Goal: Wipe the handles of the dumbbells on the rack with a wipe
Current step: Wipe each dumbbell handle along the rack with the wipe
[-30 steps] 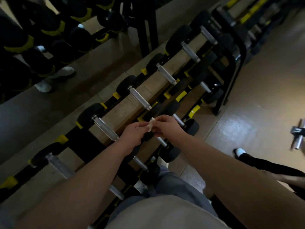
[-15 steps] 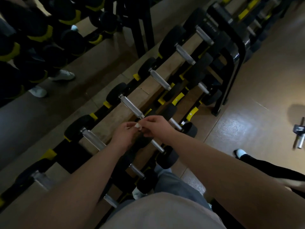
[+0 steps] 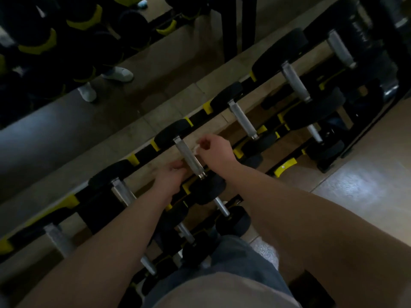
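A black rack (image 3: 144,153) with yellow saddles runs diagonally and carries a row of black dumbbells with silver handles. My right hand (image 3: 214,148) pinches a small white wipe (image 3: 196,148) against the right side of the middle dumbbell's handle (image 3: 190,157). My left hand (image 3: 171,174) sits just left of the same handle near its lower end, fingers curled; whether it touches the handle is unclear. Neighbouring handles lie at left (image 3: 122,192) and right (image 3: 243,120).
A lower tier of smaller dumbbells (image 3: 222,206) sits under my arms, near my legs. A mirror at the upper left reflects dumbbells and white shoes (image 3: 117,74). The shiny floor (image 3: 355,190) opens to the right. The rack's end post (image 3: 378,63) stands at the upper right.
My hands, which held the wipe together above the lower tier, have parted. The right hand carried the wipe up to the middle top-tier handle; the left moved beside it.
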